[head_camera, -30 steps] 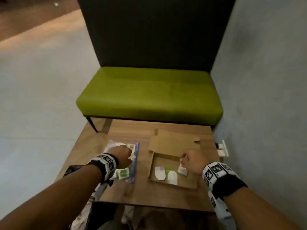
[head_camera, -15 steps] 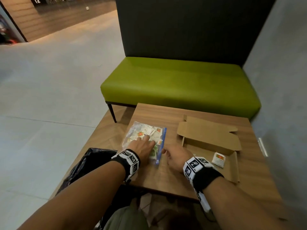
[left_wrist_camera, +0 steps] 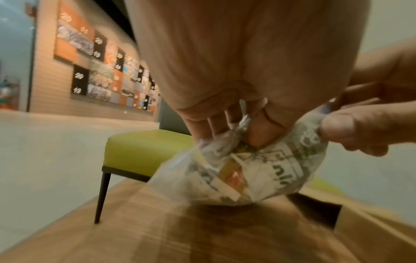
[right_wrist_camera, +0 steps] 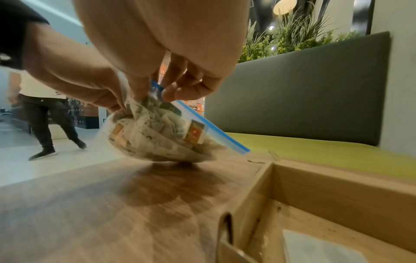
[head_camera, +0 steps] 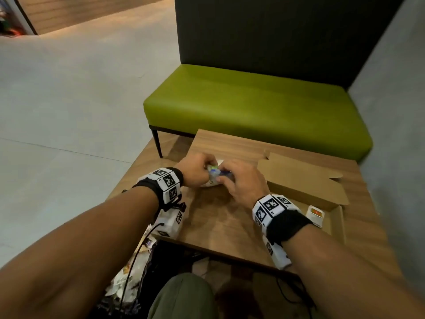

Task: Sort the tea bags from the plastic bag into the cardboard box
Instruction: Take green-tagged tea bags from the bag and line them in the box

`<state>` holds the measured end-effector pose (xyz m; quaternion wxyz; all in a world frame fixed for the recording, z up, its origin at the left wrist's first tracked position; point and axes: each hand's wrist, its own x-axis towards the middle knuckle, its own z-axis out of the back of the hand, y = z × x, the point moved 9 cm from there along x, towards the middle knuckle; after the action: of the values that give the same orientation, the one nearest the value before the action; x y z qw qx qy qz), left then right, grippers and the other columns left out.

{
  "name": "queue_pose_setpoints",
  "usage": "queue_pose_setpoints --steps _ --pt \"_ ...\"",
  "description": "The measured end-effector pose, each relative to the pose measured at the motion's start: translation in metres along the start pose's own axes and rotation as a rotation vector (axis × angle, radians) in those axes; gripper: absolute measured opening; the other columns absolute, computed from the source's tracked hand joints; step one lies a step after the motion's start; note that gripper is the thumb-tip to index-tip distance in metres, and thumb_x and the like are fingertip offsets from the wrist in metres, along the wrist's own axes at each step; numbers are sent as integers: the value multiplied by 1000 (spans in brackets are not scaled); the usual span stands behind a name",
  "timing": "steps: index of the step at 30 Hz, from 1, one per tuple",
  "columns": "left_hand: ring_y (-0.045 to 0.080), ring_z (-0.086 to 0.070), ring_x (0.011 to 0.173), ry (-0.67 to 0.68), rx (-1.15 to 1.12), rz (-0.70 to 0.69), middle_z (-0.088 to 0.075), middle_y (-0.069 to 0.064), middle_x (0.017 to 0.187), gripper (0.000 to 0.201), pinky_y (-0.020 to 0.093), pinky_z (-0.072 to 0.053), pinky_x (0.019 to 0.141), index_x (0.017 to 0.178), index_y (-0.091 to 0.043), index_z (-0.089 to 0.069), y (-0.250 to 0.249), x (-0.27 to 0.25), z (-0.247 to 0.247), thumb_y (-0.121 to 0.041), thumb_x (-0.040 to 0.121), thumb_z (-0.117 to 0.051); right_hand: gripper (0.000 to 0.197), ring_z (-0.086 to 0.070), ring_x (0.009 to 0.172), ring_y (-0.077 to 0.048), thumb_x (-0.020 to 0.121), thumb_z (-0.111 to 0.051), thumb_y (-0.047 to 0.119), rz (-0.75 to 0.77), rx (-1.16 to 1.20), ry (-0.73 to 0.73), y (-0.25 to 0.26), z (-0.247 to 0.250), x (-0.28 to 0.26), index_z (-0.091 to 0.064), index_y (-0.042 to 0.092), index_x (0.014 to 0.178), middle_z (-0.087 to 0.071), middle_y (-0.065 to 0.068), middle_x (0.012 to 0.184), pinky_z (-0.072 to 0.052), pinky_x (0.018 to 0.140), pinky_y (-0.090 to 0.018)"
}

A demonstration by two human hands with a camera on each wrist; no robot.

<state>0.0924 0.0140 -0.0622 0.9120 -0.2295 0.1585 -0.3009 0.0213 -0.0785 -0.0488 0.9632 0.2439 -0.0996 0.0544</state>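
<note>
A clear zip plastic bag (head_camera: 214,178) with a blue seal strip, full of tea bags, stands bunched up on the wooden table (head_camera: 220,224). My left hand (head_camera: 205,170) grips its top from the left, and my right hand (head_camera: 222,175) pinches the top at the blue strip (right_wrist_camera: 202,122). The wrist views show the bag (left_wrist_camera: 247,170) resting on the table by its bottom. The open cardboard box (head_camera: 342,223) lies right of the hands, lid folded back. One white tea bag with an orange label (head_camera: 316,215) lies in it, and my right wrist hides part of the box.
A green bench (head_camera: 253,107) with a dark backrest stands just behind the table, and a grey wall runs along the right. A black bag (head_camera: 147,284) of litter sits on the floor at the table's near left corner. A person (right_wrist_camera: 45,110) walks in the background.
My right hand has moved from the box over to the plastic bag. The bag, flat under my left hand before, is now bunched and raised upright between both hands.
</note>
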Motion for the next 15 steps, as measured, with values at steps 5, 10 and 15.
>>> queue_pose_setpoints --steps 5,10,15 --pt "16 -54 95 -202 -190 -89 -57 0 106 31 28 -43 77 105 -18 -66 -7 -10 21 -25 75 -67 2 -53 77 -16 91 -67 24 -91 91 -150 -9 17 5 -68 24 93 -61 9 82 -35 67 -29" --pt "11 -59 75 -340 -104 -215 -60 -12 94 14 25 -43 66 97 -21 -70 -24 -11 33 -34 90 -69 12 -64 75 -25 88 -64 32 -118 162 -289 -16 33 10 -69 24 95 -71 2 80 -54 69 -43" --pt "8 -60 71 -431 -61 -285 -63 -13 88 17 25 -48 66 92 -20 -70 -29 -13 49 -35 92 -63 21 -66 78 -21 93 -58 35 -34 231 -353 -6 45 13 -73 21 97 -73 3 87 -54 72 -41"
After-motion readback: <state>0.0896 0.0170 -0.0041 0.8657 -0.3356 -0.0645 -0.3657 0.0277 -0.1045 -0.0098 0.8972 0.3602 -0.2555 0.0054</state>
